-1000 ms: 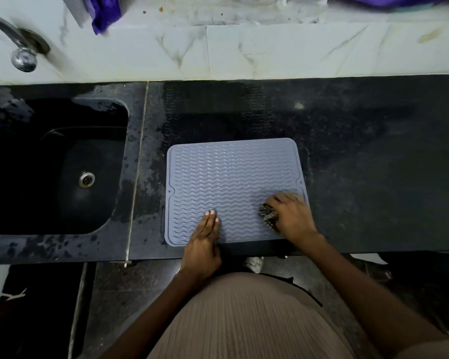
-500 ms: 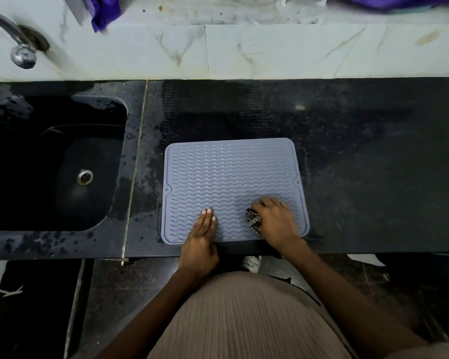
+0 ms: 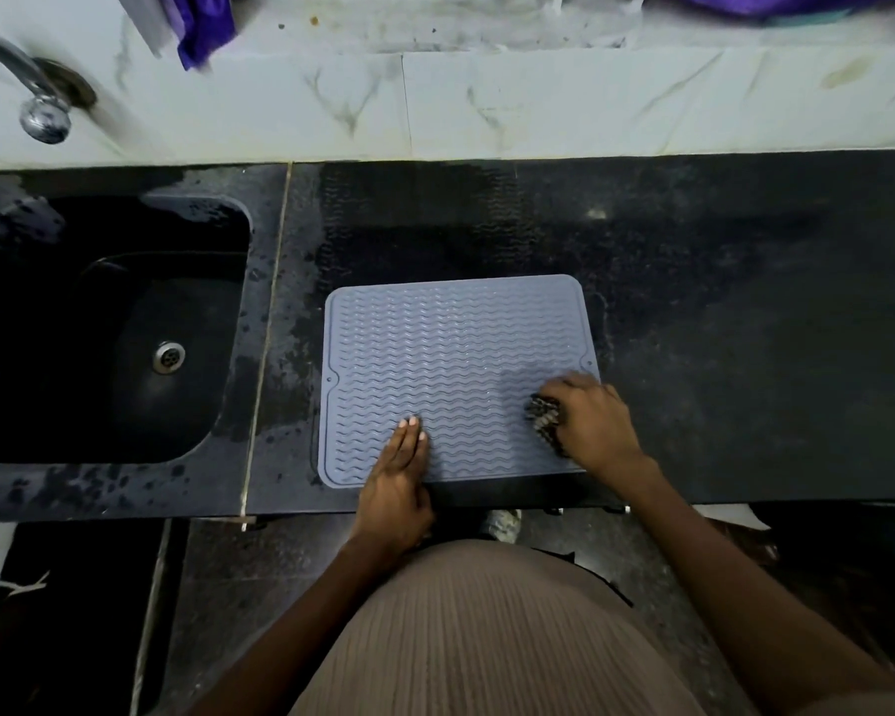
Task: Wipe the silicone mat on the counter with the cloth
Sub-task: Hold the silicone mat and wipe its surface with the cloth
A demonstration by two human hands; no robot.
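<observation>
I see a dark speckled surface (image 3: 719,328), wet-looking near the sink (image 3: 115,328) sunk into it left of my left grip (image 3: 396,488). The grey ridged mat (image 3: 456,364) lies flat under both grips.

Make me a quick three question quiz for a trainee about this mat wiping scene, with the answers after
1. True or false: the left hand lies flat on the silicone mat.
2. Which part of the mat is the right hand working with the cloth? A. far left corner B. near right corner C. centre
3. Fill in: the sink lies to the ___ of the mat.

Key: 1 true; 2 B; 3 left.
</observation>
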